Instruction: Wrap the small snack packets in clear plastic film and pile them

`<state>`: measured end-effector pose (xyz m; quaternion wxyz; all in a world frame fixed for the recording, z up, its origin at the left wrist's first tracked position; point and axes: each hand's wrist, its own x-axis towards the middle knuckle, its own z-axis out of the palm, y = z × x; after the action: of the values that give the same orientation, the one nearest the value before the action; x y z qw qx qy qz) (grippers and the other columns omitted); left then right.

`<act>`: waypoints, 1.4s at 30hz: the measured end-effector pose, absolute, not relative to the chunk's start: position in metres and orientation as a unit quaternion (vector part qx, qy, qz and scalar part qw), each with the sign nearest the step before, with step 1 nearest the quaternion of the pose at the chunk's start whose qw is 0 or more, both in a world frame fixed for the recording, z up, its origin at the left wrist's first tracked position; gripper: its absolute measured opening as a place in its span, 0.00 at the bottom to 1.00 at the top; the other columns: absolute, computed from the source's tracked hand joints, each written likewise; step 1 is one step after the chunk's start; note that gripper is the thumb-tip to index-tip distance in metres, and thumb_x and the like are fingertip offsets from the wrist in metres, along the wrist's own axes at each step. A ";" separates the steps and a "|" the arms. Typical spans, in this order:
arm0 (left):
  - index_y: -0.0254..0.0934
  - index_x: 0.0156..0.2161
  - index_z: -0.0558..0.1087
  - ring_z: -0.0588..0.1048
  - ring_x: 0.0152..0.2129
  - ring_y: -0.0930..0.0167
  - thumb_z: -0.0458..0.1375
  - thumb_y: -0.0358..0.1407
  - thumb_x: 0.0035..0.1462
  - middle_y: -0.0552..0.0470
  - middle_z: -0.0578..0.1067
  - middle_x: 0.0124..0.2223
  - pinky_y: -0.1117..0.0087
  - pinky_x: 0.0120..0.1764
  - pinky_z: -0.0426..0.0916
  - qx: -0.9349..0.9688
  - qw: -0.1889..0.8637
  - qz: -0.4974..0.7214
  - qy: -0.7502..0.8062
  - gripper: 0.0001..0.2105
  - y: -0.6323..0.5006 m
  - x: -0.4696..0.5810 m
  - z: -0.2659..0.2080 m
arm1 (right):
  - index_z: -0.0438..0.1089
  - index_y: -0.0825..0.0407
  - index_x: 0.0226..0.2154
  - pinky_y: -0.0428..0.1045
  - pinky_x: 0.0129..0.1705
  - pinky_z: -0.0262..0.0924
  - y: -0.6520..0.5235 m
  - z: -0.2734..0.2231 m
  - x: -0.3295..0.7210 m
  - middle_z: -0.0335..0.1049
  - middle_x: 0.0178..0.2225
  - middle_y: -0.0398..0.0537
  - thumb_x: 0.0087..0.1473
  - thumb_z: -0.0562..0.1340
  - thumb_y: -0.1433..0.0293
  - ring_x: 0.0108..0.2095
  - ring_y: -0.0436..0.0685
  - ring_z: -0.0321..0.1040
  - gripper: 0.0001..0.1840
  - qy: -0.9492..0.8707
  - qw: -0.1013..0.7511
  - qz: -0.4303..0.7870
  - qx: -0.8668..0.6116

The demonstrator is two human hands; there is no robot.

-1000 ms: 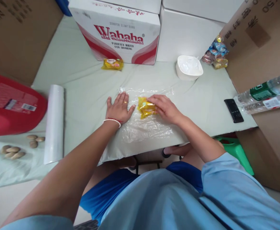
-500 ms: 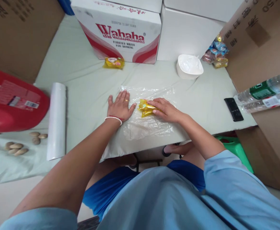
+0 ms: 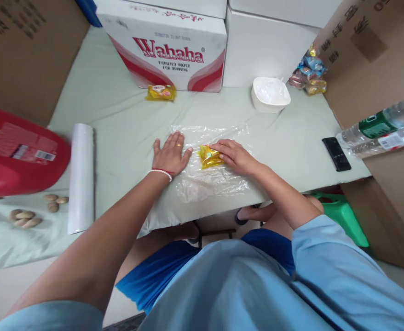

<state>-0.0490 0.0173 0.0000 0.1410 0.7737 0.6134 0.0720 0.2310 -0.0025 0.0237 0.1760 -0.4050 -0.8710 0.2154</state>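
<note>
My left hand (image 3: 169, 155) lies flat with spread fingers on the left part of a clear plastic sheet (image 3: 209, 184), which is spread on the cloth near the table's front edge. Over the sheet's middle, my right hand (image 3: 237, 156) grips yellow-wrapped snack packets (image 3: 209, 157) from the right side. The fingers and thumb cover their right end, and I cannot tell exactly how many there are. Another yellow-wrapped snack (image 3: 160, 93) rests against the foot of the Wahaha carton (image 3: 174, 55).
A white bowl (image 3: 270, 105) with a plastic liner stands at the back right, beside piled snack packets (image 3: 307, 76). Farther right are a black phone (image 3: 336, 154) and water bottles (image 3: 378, 126). Leftward lie a white roll (image 3: 81, 179), a red jug (image 3: 19, 151) and several walnut-like brown pieces (image 3: 25, 218).
The yellow packets now sit closer together under my right hand, the gap between them gone. My left hand stays flat on the sheet. The camera view has shifted slightly.
</note>
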 end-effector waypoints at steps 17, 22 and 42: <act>0.43 0.61 0.73 0.73 0.60 0.59 0.49 0.38 0.72 0.44 0.76 0.63 0.51 0.60 0.69 0.886 0.127 0.254 0.365 0.18 -0.022 -0.014 0.018 | 0.45 0.48 0.75 0.71 0.69 0.51 -0.022 0.025 0.232 0.61 0.69 0.61 0.70 0.56 0.54 0.68 0.69 0.58 0.39 -0.826 0.237 0.189 -0.475; 0.41 0.59 0.75 0.74 0.59 0.59 0.52 0.35 0.70 0.43 0.77 0.61 0.50 0.60 0.70 0.882 0.119 0.284 0.357 0.17 -0.017 -0.016 0.009 | 0.62 0.47 0.67 0.66 0.64 0.60 -0.076 0.036 0.244 0.67 0.61 0.61 0.68 0.58 0.51 0.62 0.69 0.62 0.31 -0.830 0.283 0.132 -0.462; 0.45 0.59 0.78 0.73 0.62 0.58 0.52 0.28 0.52 0.49 0.76 0.63 0.49 0.66 0.64 0.904 0.210 0.189 0.322 0.29 0.000 -0.026 0.036 | 0.81 0.50 0.41 0.50 0.47 0.63 -0.009 0.050 0.226 0.76 0.48 0.51 0.66 0.62 0.61 0.42 0.56 0.72 0.14 -0.786 0.303 0.212 -0.495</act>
<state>-0.0262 -0.0004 0.0356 0.2104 0.9036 0.3215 0.1893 0.2256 -0.0095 0.0503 0.3029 -0.4951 -0.7863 0.2119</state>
